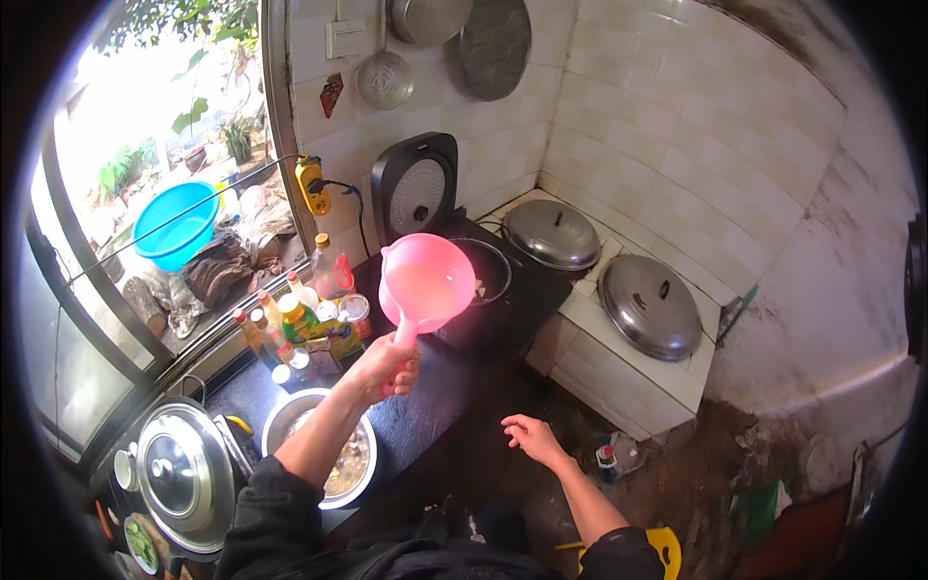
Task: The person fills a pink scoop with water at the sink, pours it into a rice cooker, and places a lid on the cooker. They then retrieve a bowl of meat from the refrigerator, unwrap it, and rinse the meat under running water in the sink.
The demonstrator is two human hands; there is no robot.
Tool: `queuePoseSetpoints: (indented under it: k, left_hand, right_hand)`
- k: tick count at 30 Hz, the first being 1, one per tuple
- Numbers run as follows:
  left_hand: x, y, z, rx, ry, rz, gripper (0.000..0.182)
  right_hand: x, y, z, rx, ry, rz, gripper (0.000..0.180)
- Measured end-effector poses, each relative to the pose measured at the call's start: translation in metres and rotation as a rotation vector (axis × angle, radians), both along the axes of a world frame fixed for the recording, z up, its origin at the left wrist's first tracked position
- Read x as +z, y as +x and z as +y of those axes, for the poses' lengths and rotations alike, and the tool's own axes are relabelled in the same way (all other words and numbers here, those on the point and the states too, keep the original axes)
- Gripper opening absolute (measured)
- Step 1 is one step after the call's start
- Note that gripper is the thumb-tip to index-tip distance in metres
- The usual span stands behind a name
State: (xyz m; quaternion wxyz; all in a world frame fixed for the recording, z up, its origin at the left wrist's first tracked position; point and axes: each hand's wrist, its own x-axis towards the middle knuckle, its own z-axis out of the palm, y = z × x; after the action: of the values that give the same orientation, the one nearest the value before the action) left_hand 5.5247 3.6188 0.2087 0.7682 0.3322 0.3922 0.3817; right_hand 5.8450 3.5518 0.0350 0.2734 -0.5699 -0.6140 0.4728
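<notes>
My left hand (389, 370) grips the handle of a pink plastic water ladle (428, 279), which is held up over the dark counter and partly hides an open-lidded rice cooker. The cooker's raised lid (418, 192) stands behind the ladle, and its round pot (496, 268) shows to the right with some food inside. My right hand (531, 437) hangs in the air over the floor, fingers loosely curled, holding nothing. Below my left forearm a metal basin (370, 471) on the counter contains food pieces in liquid; the forearm hides part of it.
Bottles and jars (290, 315) crowd the counter by the window. A large lidded pot (181, 475) and a plate of green vegetables (140, 544) are at lower left. Two metal-lidded woks (551, 232) sit on the tiled stove. A yellow power strip (312, 186) hangs on the wall.
</notes>
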Motion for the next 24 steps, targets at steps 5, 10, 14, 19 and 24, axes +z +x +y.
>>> queuePoseSetpoints:
  k: [5,10,14,19,24]
  left_hand:
    - [-0.009,0.031,0.079,0.056,-0.028,0.085,0.015]
    - [-0.019,0.06,0.126,0.12,-0.087,0.186,0.015]
    - [-0.031,0.081,0.148,0.105,-0.148,0.279,0.01]
    - [-0.043,0.111,0.164,0.142,-0.186,0.514,0.011]
    - [-0.047,0.125,0.171,0.068,-0.132,0.802,0.012]
  right_hand:
    - [0.006,0.033,0.119,0.032,0.085,0.089,0.024]
    - [0.031,0.053,0.235,-0.115,0.232,0.185,0.023]
    - [0.052,0.067,0.304,-0.084,0.294,0.23,0.021]
    - [0.066,0.073,0.347,0.003,0.293,0.298,0.02]
    - [0.068,0.074,0.365,0.092,0.233,0.348,0.019]
